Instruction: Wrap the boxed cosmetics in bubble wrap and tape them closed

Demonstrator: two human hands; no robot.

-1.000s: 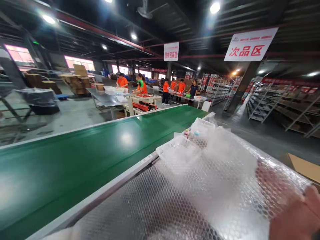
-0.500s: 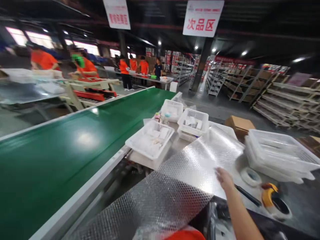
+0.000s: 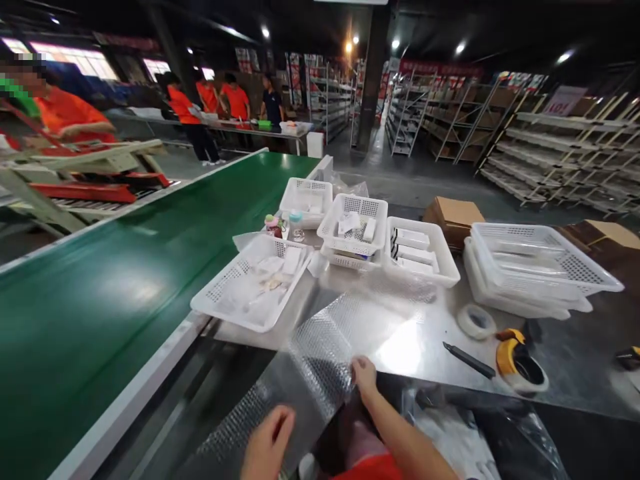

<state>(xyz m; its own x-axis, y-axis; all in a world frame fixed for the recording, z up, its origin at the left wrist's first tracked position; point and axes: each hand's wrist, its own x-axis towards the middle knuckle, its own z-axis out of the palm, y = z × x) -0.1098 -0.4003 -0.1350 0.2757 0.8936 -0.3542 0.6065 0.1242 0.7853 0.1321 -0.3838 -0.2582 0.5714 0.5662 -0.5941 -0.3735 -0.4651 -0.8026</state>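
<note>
Over the near edge of the desk [image 3: 435, 333], a clear bubble wrap sheet [image 3: 323, 350] slopes from the metal top down toward the person's lap. The right hand [image 3: 366, 379] has its fingers closed in a pinch on the sheet's right-hand edge. The left hand [image 3: 270, 443] is half curled beside the lower part, thumb and forefinger making a loose ring; blur hides whether it has hold of the film.

To handle it well, the sheet probably wants even tension — both hands on opposite edges, pulling level so the film neither twists nor creases. It would also be wise to keep its far end off the nearest white basket [image 3: 235, 277] and the right forearm clear of the black cutter [image 3: 469, 360].

Half a second ago the film spread wide across the desk, with the right hand farther out; now that hand is nearer the body, the sheet shows narrower, and the left hand has come into view.
</note>
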